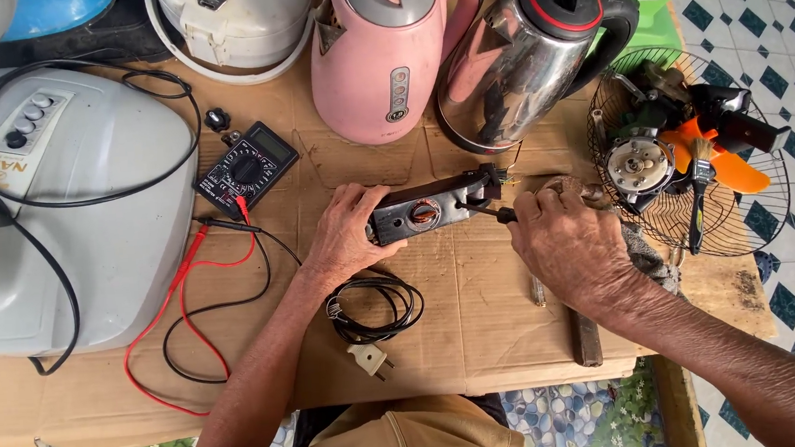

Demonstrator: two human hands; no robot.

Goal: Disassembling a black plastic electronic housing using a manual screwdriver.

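Observation:
My left hand (346, 232) grips the left end of a dark, elongated appliance base (429, 209) with a copper coil showing in its middle; it lies on brown cardboard (480, 312). My right hand (574, 243) holds a thin black tool (482, 210) whose tip touches the right part of that base. A coiled black power cord (376, 308) with a white plug (370, 358) lies just below my left hand.
A black multimeter (247, 167) with red and black leads (176, 298) sits left of centre. A pink kettle (393, 49) and a steel kettle (521, 53) stand behind. A grey appliance housing (84, 210) fills the left; a fan grille with motor parts (685, 153) lies right.

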